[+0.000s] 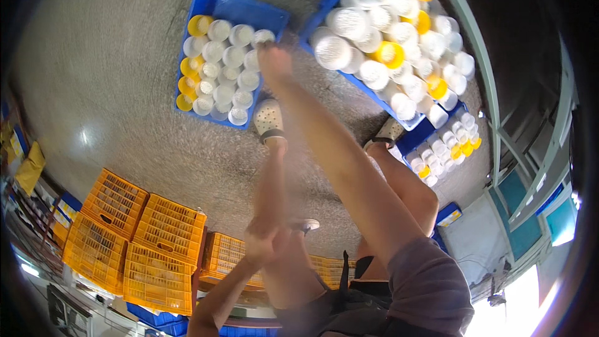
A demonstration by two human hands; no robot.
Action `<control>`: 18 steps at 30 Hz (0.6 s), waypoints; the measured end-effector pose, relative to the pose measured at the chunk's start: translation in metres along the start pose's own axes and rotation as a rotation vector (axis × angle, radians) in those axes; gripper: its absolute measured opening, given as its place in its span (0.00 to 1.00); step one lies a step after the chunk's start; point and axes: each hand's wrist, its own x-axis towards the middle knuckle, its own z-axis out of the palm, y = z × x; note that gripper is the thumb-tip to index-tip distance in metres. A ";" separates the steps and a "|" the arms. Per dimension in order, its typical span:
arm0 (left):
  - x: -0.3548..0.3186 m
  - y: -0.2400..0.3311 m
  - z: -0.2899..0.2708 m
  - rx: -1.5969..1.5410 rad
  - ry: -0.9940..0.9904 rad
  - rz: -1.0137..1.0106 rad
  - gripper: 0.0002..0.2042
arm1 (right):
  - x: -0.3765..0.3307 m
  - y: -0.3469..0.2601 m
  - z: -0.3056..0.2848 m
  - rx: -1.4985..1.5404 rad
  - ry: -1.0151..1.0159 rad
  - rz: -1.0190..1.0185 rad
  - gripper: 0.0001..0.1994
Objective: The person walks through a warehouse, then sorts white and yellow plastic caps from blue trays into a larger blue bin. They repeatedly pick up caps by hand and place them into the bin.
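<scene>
My right arm stretches forward to a blue crate on the floor. My right hand, blurred, is at the crate's right edge, its fingers closed on the rim of a white cup in the far right corner. Rows of white cups and, mostly along the left side, yellow cups stand in this crate, openings up. My left hand lies against my bent leg near the knee, with no object visible in it; its fingers are too blurred to make out.
At right, a larger blue crate is heaped with white and yellow cups. Beside it stands another blue crate of cups. Orange slatted crates are stacked at lower left. A pale metal frame rises at right. My spotted shoe is near the first crate.
</scene>
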 end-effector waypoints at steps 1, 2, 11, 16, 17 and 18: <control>-0.004 -0.004 -0.001 -0.028 0.017 -0.021 0.05 | 0.017 0.000 0.012 -0.034 -0.015 -0.001 0.08; -0.007 -0.006 -0.003 -0.071 0.045 -0.013 0.05 | 0.027 0.003 0.022 -0.074 -0.061 0.027 0.08; -0.040 0.012 -0.007 0.062 0.040 -0.184 0.05 | 0.041 0.020 0.038 -0.231 -0.241 -0.109 0.08; -0.046 -0.027 -0.003 -0.116 0.181 -0.095 0.05 | 0.039 0.022 0.024 -0.143 -0.188 -0.107 0.07; -0.045 -0.030 -0.003 -0.088 0.176 -0.091 0.05 | 0.037 0.021 0.021 -0.128 -0.176 -0.123 0.07; -0.044 -0.031 -0.004 -0.078 0.175 -0.083 0.06 | 0.035 0.020 0.018 -0.117 -0.175 -0.130 0.08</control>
